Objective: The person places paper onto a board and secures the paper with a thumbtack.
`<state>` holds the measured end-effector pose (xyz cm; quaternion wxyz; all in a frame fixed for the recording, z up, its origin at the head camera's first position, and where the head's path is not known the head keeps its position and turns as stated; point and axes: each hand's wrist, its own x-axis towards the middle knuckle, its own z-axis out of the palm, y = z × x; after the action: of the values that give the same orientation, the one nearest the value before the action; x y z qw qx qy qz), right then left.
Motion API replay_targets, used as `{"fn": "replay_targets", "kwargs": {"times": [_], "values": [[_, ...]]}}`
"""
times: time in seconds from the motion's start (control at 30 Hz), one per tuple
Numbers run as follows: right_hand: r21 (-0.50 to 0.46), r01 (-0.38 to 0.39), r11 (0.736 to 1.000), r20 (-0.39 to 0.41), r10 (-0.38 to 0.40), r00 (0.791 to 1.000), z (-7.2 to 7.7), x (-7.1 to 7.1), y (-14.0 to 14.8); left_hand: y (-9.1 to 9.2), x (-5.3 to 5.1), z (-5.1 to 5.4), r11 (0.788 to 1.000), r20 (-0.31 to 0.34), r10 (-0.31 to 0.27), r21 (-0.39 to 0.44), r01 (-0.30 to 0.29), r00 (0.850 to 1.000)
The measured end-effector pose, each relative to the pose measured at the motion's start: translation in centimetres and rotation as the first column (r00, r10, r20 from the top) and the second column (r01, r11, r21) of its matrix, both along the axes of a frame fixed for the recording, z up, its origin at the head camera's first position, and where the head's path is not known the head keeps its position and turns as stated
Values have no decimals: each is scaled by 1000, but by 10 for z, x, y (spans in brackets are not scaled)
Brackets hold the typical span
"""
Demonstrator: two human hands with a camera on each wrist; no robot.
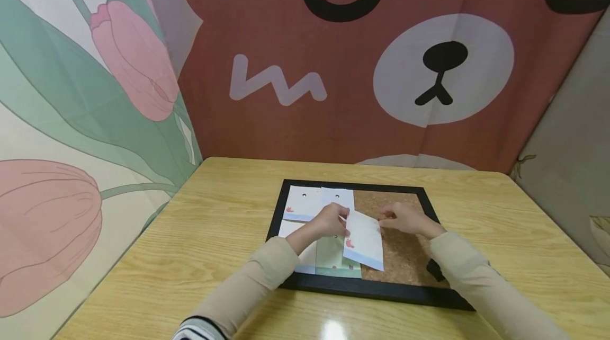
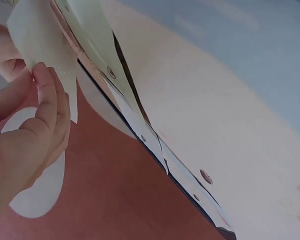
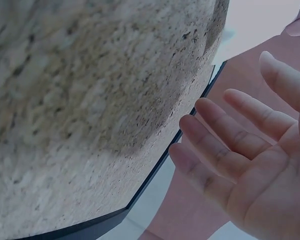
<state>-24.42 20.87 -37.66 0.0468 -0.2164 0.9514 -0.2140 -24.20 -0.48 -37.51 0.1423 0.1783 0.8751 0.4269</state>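
Note:
My left hand point(image 1: 329, 219) pinches the upper left edge of a white paper sheet point(image 1: 363, 239) with a pink print and a blue band along its bottom. That sheet is tilted above a black-framed cork board point(image 1: 405, 258). Just right of the sheet's upper edge is my right hand point(image 1: 404, 218); its fingers point(image 3: 217, 150) are spread and loosely straight in the right wrist view, holding nothing. Several similar sheets cover the board's left part, among them an upper left one point(image 1: 297, 207) and a greenish lower one point(image 1: 329, 252). Silver pushpins point(image 1: 337, 196) stick in some of them.
The board lies on a light wooden table point(image 1: 219, 213). A small black object point(image 1: 434, 270), its kind unclear, lies at the board's right side by my right forearm. A printed cloth point(image 1: 352, 117) with a bear face hangs behind the table, and a tulip-print cloth point(image 1: 119, 117) at left.

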Motion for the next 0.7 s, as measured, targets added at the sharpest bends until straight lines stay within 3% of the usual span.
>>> {"fn": "replay_targets", "kwargs": {"times": [0.23, 0.47, 0.7], "values": [[4, 23, 1000, 5, -23, 1000, -2, -1, 2, 5, 0, -1, 999, -10, 7, 36, -7, 1000], [-9, -10, 1000, -16, 10, 1000, -3, -2, 7, 8, 0, -3, 997, 33, 6, 80, -8, 999], [-6, -3, 1000, -11, 3, 1000, -4, -1, 8, 12, -2, -9, 998, 10, -56, -5, 57, 998]]}}
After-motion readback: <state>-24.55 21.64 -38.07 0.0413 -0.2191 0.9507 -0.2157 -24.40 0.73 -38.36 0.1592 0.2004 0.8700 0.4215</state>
